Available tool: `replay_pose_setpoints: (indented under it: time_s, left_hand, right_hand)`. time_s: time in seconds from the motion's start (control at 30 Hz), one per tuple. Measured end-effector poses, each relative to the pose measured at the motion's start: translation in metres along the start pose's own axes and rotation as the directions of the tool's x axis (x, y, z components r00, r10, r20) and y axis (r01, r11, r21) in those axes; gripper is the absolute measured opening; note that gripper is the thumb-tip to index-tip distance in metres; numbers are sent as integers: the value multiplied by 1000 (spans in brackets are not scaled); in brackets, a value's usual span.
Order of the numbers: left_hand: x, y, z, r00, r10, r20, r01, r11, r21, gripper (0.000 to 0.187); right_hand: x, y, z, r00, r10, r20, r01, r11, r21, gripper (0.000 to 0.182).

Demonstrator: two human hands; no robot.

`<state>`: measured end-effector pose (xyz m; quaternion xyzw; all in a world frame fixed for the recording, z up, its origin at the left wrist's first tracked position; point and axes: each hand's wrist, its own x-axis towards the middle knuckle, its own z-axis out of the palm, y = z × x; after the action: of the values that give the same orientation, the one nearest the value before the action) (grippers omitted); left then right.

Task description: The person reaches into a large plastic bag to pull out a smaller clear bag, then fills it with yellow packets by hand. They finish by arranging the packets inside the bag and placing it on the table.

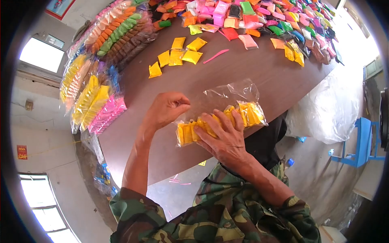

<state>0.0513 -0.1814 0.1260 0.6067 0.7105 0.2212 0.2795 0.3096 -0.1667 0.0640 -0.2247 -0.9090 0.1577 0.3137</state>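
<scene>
A clear plastic bag (230,90) lies near the table's front edge, with a row of small yellow packets (252,113) inside it. My right hand (225,137) rests flat across the packets, fingers spread, pressing on the bag. At the bag's left end, my left hand (168,108) is raised with thumb and fingertips pinched together. Whether film is caught in that pinch cannot be made out. The bag's upper part is loose and stands out beyond the row.
Several loose yellow packets (176,57) and a pink plastic stick (216,56) lie farther back on the brown table (162,91). Filled bags (95,101) are stacked at left. A heap of coloured packets (247,20) covers the back. A blue chair (358,143) stands right.
</scene>
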Motion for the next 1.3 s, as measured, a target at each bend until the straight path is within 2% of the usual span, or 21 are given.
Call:
replay_pose_setpoints:
  time_s: [0.13,0.23,0.33,0.43,0.53,0.6,0.73,0.83,1.0,1.13,1.3]
  left_hand:
    - [-31,20,3,994,79,-76,-80,997,-11,8]
    - [-48,24,18,962,222,-160,-202,970,132,10]
    - [-64,35,28,922,317,-224,-244,922,300,15]
    - [-72,43,37,902,349,-254,-248,900,357,17]
    - [-79,47,40,907,372,-200,-248,852,461,18]
    - [-84,47,42,911,361,-200,-214,829,517,25]
    - [-94,46,56,900,401,-172,-221,759,612,32]
    - [-99,52,61,893,386,-230,-210,811,546,37]
    - [-105,46,63,900,396,-182,-230,786,574,47]
    - [-105,34,71,869,449,-208,-237,748,620,48]
    - [-106,27,77,848,460,-262,-225,762,608,44]
  right_hand:
    - [0,0,6,1000,13,-16,-13,1000,-8,37]
    - [2,-1,3,999,19,-46,-19,1000,-8,36]
    - [4,-2,2,998,11,-56,-12,1000,-23,35]
    - [4,-1,3,998,26,-53,-27,1000,-14,31]
    - [4,-3,2,997,40,-69,-39,999,9,29]
    - [4,-4,4,995,51,-87,-48,998,35,26]
    - [2,-2,6,994,52,-94,-49,998,41,32]
    - [2,-1,9,991,57,-125,-50,997,59,41]
    - [1,1,13,984,72,-165,-58,995,87,54]
    - [-1,2,12,982,63,-179,-46,994,97,54]
    - [-2,0,8,983,53,-173,-31,992,126,53]
